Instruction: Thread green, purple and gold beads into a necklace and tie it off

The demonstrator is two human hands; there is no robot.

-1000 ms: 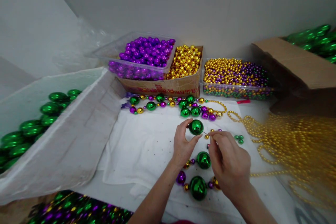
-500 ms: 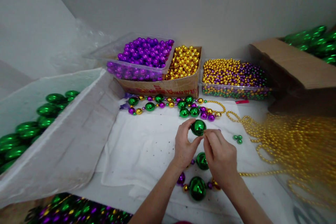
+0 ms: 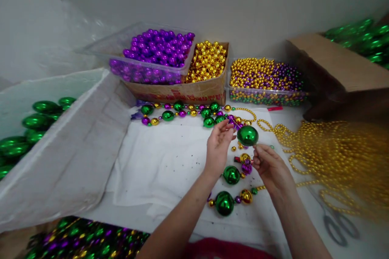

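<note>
A large shiny green ball bead (image 3: 247,135) is up off the cloth between my hands. My right hand (image 3: 272,168) pinches at its lower right edge; any thread in those fingertips is too small to make out. Just left of the bead, my left hand (image 3: 219,145) is apart from it, fingers loosely curled and the thumb separate. A thin pale line runs from the bead's upper left past the left fingertips. Below lies a beaded strand with big green beads (image 3: 224,203), a gold bead (image 3: 245,196) and a ribbed purple bead (image 3: 246,168).
A white cloth (image 3: 158,162) covers the table. Behind it lies a finished-looking bead string (image 3: 167,115) before bins of purple beads (image 3: 158,48), gold beads (image 3: 208,60) and mixed small beads (image 3: 264,75). Gold bead chains (image 3: 334,149) and scissors (image 3: 340,226) lie right; a foam box (image 3: 69,141) stands left.
The left hand has let go of the green bead and drawn slightly away. The bead has moved right and up with the right hand. The view has shifted, showing the scissors more fully.
</note>
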